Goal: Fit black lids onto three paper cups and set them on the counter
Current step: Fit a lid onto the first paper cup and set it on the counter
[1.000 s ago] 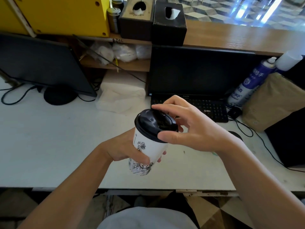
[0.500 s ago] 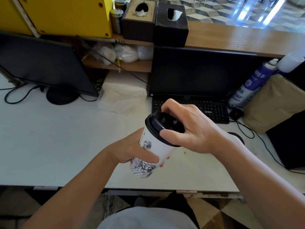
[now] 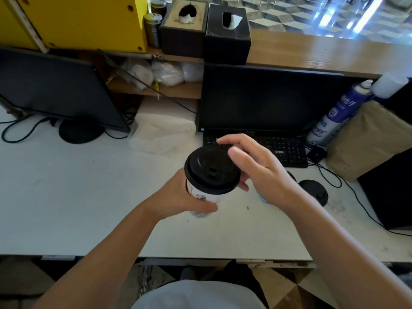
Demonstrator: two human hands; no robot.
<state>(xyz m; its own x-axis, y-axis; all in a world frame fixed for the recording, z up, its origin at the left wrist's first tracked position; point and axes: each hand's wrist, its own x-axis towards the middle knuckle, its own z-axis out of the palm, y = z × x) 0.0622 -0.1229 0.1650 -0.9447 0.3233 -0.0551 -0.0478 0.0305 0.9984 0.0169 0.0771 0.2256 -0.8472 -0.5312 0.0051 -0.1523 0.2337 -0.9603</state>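
My right hand (image 3: 263, 172) just came off the black plastic lid (image 3: 211, 170), fingers spread beside it; left hand (image 3: 178, 197) grips white paper cup (image 3: 200, 196). Looks seated.

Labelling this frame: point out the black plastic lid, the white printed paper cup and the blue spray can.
black plastic lid (image 3: 211, 170), head view, top centre
white printed paper cup (image 3: 209, 197), head view, side wall
blue spray can (image 3: 336, 117), head view, label

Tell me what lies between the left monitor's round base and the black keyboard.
A white bundle, perhaps wrapped napkins, lies there; the head view shows it.
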